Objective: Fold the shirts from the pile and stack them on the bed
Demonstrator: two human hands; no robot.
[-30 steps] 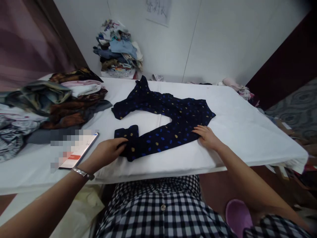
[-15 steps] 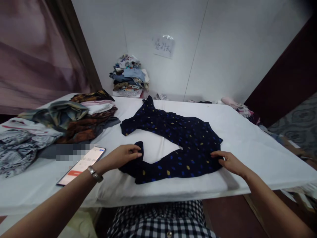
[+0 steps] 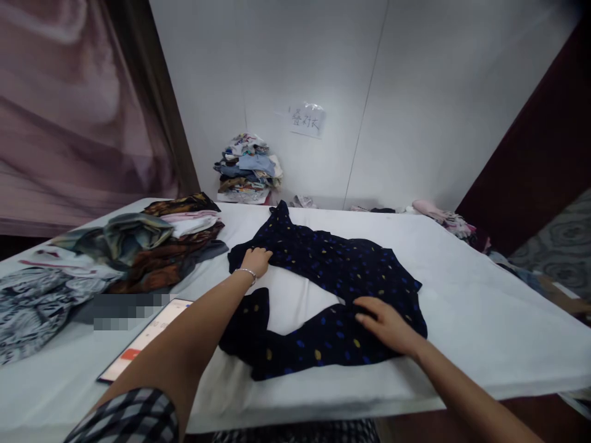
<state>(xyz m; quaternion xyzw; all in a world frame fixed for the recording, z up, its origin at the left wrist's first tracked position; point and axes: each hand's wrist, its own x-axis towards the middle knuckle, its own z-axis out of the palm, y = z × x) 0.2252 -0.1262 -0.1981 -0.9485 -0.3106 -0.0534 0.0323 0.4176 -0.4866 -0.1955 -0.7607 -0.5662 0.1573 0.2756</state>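
A dark navy garment (image 3: 332, 271) with blue and yellow dots lies spread on the white table (image 3: 484, 307), bent into a curved shape. My left hand (image 3: 256, 260) reaches across and rests on the far left end of the garment, fingers curled on the cloth. My right hand (image 3: 383, 323) lies flat on the near part of the garment, palm down, fingers apart. A silver bracelet sits on my left wrist.
A phone (image 3: 143, 341) lies near the table's front left edge. A heap of mixed clothes (image 3: 115, 252) covers the table's left side. Another clothes stack (image 3: 249, 169) stands against the back wall. More garments (image 3: 443, 215) lie at the far right corner.
My left hand let go of the near sleeve end and moved away to the far left end. My right hand shifted left onto the garment. The camera tilted up.
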